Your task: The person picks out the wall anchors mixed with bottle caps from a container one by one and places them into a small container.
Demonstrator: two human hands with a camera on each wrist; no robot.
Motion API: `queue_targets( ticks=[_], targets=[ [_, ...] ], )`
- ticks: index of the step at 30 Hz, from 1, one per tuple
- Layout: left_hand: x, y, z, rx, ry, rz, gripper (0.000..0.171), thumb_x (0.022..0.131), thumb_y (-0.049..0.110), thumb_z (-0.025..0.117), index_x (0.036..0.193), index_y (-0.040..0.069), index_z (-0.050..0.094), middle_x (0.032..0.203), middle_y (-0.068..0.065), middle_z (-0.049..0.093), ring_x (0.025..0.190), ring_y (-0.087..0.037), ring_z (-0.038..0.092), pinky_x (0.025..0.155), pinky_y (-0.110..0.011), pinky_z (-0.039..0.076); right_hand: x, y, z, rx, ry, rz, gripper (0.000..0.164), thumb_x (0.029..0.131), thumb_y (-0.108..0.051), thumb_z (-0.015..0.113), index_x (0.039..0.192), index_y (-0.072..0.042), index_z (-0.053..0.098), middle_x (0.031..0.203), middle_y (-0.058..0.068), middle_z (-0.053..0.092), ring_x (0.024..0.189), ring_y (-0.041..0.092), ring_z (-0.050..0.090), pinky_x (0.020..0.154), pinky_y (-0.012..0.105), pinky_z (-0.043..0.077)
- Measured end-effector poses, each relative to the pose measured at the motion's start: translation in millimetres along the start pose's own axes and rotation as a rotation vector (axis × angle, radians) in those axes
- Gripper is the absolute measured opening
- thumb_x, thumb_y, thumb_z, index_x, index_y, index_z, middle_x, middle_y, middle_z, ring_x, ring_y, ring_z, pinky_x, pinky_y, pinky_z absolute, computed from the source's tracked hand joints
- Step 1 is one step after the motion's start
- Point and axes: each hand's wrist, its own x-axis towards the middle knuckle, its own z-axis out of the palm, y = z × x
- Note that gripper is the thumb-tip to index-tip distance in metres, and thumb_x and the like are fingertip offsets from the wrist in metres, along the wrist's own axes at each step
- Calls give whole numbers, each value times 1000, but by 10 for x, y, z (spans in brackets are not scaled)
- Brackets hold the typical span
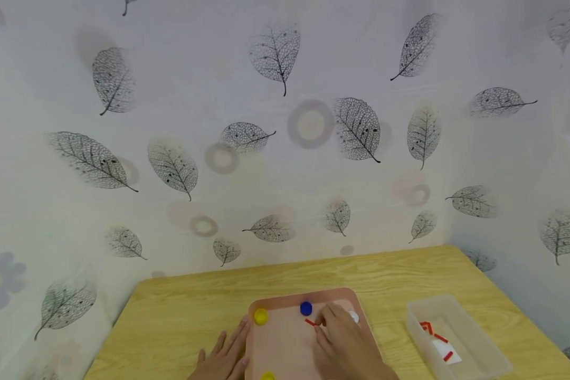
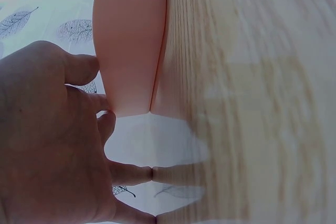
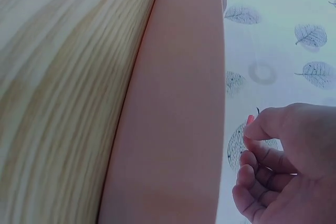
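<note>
A pink tray (image 1: 285, 348) lies on the table. My right hand (image 1: 339, 338) is over its right half and pinches a small red stick (image 1: 310, 322) between thumb and fingertips; the stick's tip also shows in the right wrist view. Just beyond the stick is a blue round cap (image 1: 306, 309). A white cap (image 1: 354, 316) sits in the far right corner, partly behind the hand. One yellow cap (image 1: 260, 316) is at the far left corner, another yellow cap (image 1: 267, 376) at the lower frame edge. My left hand (image 1: 225, 352) rests against the tray's left rim with fingers spread.
To the right of the tray stands a translucent plastic box (image 1: 484, 343) with several red sticks (image 1: 440, 338) and a white paper piece (image 1: 443, 348) inside. The wooden table (image 1: 180, 311) meets a wall covering with leaf prints (image 1: 275, 174) at the back.
</note>
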Motion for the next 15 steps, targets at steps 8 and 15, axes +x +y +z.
queue_targets(
  ticks=[8,15],
  targets=[
    [-30,11,-2,-7,-7,-14,65,96,63,19,153,32,10,158,3,12,134,-52,21,82,-85,7,-84,140,-102,21,41,-12,24,78,-3,70,86,-18,54,84,-12,46,74,1,45,63,15,43],
    [-80,29,-23,11,-53,-53,68,93,68,18,152,37,8,158,1,14,137,-47,16,85,-83,3,-180,221,-271,67,-115,242,21,87,-11,67,86,-25,51,83,-18,45,73,2,49,64,18,46]
  ],
)
